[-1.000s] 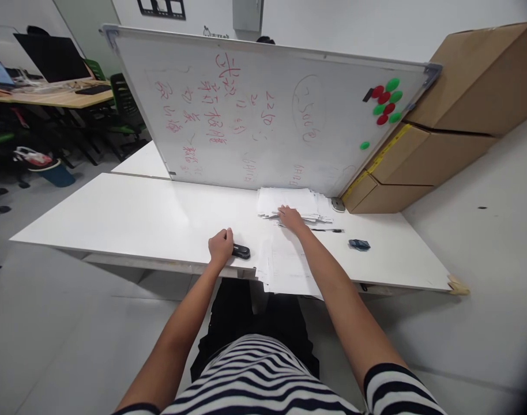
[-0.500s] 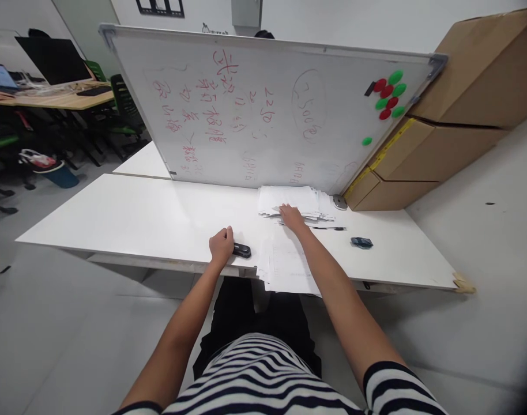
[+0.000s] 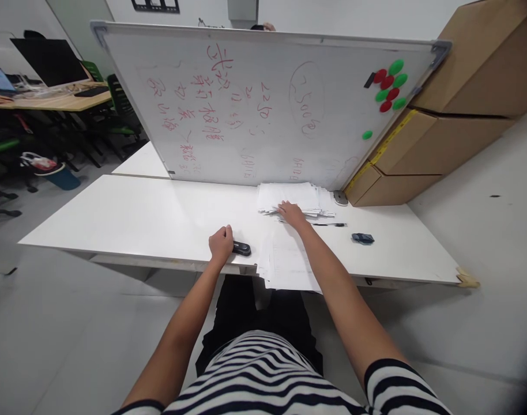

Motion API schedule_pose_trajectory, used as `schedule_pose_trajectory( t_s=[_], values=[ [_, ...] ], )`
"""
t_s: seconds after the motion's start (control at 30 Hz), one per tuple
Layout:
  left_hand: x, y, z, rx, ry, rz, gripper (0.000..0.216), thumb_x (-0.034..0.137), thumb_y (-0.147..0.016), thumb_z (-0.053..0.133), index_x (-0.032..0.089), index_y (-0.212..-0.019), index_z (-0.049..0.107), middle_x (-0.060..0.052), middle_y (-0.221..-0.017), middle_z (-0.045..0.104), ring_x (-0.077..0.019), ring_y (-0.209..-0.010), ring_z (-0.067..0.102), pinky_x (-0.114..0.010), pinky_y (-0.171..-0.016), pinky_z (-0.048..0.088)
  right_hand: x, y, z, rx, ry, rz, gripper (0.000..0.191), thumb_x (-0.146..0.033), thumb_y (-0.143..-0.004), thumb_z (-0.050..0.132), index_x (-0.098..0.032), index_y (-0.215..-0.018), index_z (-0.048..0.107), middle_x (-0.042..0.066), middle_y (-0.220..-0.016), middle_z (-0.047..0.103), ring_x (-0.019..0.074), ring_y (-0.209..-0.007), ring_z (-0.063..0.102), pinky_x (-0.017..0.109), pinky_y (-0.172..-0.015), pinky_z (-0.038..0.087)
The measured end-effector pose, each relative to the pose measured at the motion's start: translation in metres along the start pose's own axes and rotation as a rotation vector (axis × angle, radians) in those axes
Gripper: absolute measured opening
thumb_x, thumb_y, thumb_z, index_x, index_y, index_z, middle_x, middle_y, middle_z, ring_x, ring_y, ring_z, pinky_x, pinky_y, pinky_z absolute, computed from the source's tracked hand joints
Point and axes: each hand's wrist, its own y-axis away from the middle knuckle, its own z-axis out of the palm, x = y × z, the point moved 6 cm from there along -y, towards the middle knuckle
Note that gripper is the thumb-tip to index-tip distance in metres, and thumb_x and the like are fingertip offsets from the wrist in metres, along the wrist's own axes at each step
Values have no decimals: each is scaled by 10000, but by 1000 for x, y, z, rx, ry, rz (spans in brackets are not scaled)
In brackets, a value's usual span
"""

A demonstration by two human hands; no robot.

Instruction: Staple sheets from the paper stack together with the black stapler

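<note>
My left hand (image 3: 221, 242) is closed around a black stapler (image 3: 241, 249) that rests near the front edge of the white table (image 3: 151, 216). My right hand (image 3: 292, 213) reaches forward, its fingers resting on the near edge of a far stack of white papers (image 3: 289, 197) at the foot of the whiteboard. A second pile of papers (image 3: 285, 262) lies under my right forearm and overhangs the table's front edge. A black pen (image 3: 330, 224) lies just right of my right hand.
A whiteboard (image 3: 263, 109) with red writing and red and green magnets (image 3: 388, 92) leans at the table's back. Cardboard boxes (image 3: 454, 109) are stacked at the right. A small dark object (image 3: 362, 238) lies on the table's right part. Desks with monitors (image 3: 51, 57) stand at far left.
The view has shifted slightly upward and both hands have barely moved; the right hand stays on the far paper stack and the left hand keeps its hold on the stapler.
</note>
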Motion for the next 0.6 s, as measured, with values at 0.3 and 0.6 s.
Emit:
schedule_pose_trajectory(
  t_s=[0.3, 0.6],
  values=[
    [-1, -1, 2, 25, 14, 23, 449, 422, -930, 329, 199, -547, 261, 23, -492, 314, -131, -513, 309, -283, -553, 203, -2, -1, 4, 68, -34, 20, 351, -210, -983, 304, -160, -1211, 566, 147, -1396, 512, 259, -1347, 383, 520, -1089, 239],
    [-5, -1, 4, 61, 8, 12, 446, 404, -933, 337, 198, -537, 313, 21, -483, 344, -132, -509, 319, -283, -556, 177, -9, 6, -8, 244, -112, 86, 259, -174, -949, 338, -159, -983, 594, 144, -957, 695, 260, -1085, 577, 480, -1025, 294]
  ],
)
